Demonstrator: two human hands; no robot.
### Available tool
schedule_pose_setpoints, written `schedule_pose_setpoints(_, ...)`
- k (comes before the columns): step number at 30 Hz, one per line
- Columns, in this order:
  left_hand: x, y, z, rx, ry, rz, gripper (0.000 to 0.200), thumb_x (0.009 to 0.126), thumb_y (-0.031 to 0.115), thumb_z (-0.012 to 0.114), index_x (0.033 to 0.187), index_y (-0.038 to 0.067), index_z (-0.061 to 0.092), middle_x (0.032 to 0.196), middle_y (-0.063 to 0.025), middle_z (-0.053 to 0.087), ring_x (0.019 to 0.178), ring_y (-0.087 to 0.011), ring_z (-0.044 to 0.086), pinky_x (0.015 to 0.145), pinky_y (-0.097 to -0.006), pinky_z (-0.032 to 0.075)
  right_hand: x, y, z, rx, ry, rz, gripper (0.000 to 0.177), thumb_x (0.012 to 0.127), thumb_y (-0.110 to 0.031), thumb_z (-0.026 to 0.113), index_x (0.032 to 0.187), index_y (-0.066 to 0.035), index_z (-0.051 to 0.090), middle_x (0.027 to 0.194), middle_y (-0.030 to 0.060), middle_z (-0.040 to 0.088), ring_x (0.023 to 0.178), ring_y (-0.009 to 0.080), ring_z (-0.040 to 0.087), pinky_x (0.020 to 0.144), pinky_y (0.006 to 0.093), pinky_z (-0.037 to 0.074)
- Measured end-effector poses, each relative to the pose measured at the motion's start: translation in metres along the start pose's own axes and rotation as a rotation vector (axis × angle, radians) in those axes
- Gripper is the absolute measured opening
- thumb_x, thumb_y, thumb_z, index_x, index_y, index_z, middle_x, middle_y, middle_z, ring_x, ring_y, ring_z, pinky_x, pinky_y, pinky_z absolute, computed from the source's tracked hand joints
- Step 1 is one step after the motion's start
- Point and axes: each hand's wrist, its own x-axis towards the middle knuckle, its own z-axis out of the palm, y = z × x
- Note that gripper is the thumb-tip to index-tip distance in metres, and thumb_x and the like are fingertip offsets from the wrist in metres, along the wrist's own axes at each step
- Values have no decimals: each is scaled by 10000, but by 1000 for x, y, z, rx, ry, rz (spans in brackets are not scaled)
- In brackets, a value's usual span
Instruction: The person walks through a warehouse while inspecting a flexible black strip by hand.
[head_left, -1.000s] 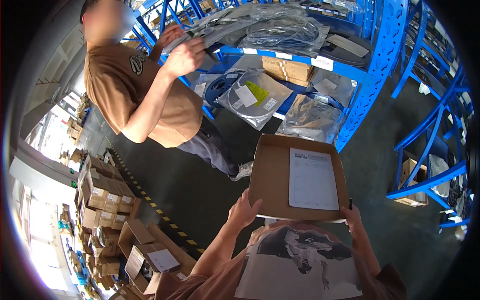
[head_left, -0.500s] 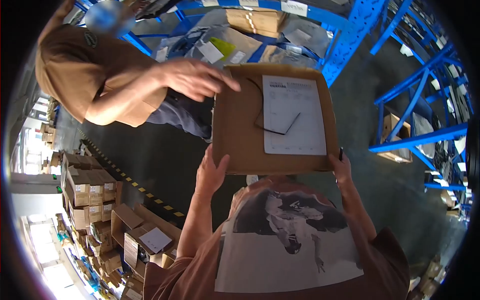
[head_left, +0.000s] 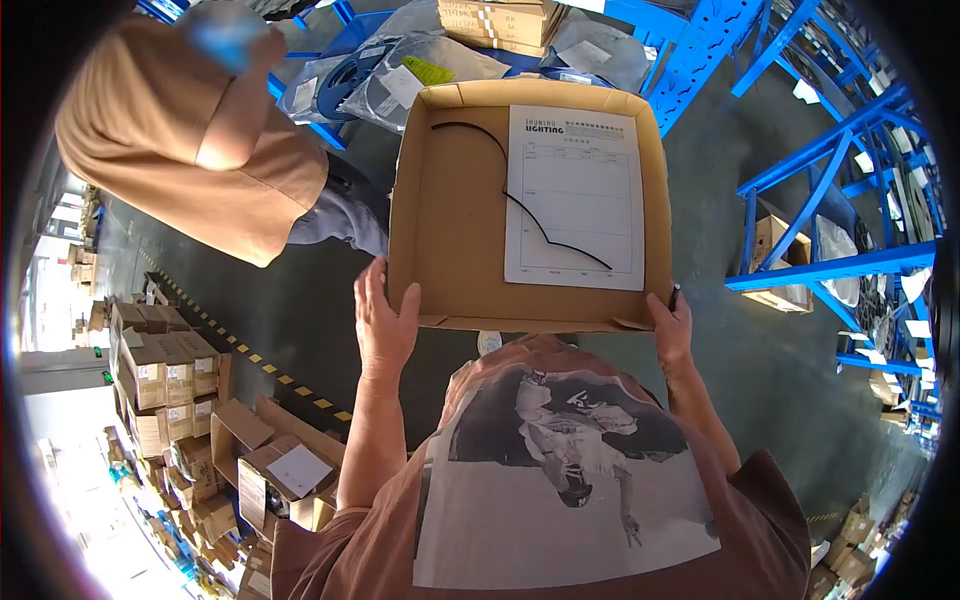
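In front of my chest is a shallow cardboard tray [head_left: 455,220], held at its near corners. My left hand [head_left: 385,320] grips the left corner, with its thumb by the rim and its other fingers along the outer side. My right hand [head_left: 670,325] grips the right corner. A small dark pen-like object [head_left: 675,295] sticks up beside its fingers. In the tray lies a printed form [head_left: 575,175] with a lighting company heading. A thin bent black cord [head_left: 527,208] lies partly on the cardboard and partly across the form.
A co-worker in a brown shirt [head_left: 170,130] stands at the left. Blue racking [head_left: 705,65] with bagged parts [head_left: 430,75] is ahead, and more racks [head_left: 850,265] stand right. Stacked cartons [head_left: 165,365] and an open carton [head_left: 285,460] are at the lower left.
The co-worker's hand has drawn back from above the tray toward the upper left. The tray sits slightly higher and farther left in view. The black cord now lies in a different, more stretched-out shape.
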Motion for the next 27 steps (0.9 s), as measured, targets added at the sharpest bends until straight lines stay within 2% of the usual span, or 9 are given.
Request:
schedule_pose_setpoints(2,9,14,-6,122,283,237,429,810,184,601,1196,48,471,1034,-118,560,923,-264,573,820,-360,465,-4,-12,2,-95,16,59,354,836,-116,534,1163,19,522,990,47,594,891,116,514,814,256,410)
schedule_pose_setpoints(3,13,22,-7,124,286,233,429,810,184,601,1196,48,471,1034,-118,560,923,-264,573,820,-360,465,-4,-12,2,-96,11,57,354,836,-116,534,1163,19,522,990,47,594,891,116,514,814,256,410)
schedule_pose_setpoints(6,26,58,-1,-175,17,-13,275,794,181,621,1046,81,579,936,-76,596,788,-210,598,692,-340,485,-2,-6,-1,-59,-13,-36,358,838,-104,523,1171,25,510,1006,54,590,897,114,511,817,248,403)
schedule_pose_setpoints(7,30,59,11,-171,38,62,265,796,219,626,1020,82,587,899,-69,610,758,-221,607,672,-331,489,-1,-4,-2,-52,-27,-81,363,840,-102,521,1180,24,503,1008,55,589,901,114,508,819,245,401)
schedule_pose_setpoints(10,52,79,30,-107,-52,-22,326,783,313,639,1007,81,593,905,-75,626,793,-227,617,682,-334,490,-8,-15,1,-22,-55,-116,370,846,-97,514,1194,24,488,1009,56,588,913,116,504,826,245,397)
schedule_pose_setpoints(12,69,86,41,-31,-197,-131,391,766,345,656,1009,43,604,776,-67,625,726,-211,615,676,-324,480,-13,-25,1,3,-65,-102,370,850,-94,509,1200,24,481,1009,57,588,920,118,503,831,246,396)
schedule_pose_setpoints(19,85,71,72,-6,-194,-85,388,766,348,646,963,17,601,737,-75,630,705,-220,610,691,-333,477,-28,-26,-6,-47,-68,-149,368,859,-89,509,1208,23,474,1059,69,572,960,123,498,851,255,393)
schedule_pose_setpoints(22,81,70,74,-57,-154,-37,283,758,299,638,900,57,603,764,-76,653,742,-230,633,690,-337,492,-35,-27,-10,-16,-62,-156,365,859,-82,507,1206,26,471,1069,70,567,966,125,495,857,255,388)
schedule_pose_setpoints(27,72,96,49,-877,-201,-223,98,810,97,606,842,13,567,711,-46,620,651,-109,600,615,-226,492,-44,-28,-20,60,-51,-146,353,861,-63,488,1199,39,469,1084,65,552,983,129,485,872,252,372)
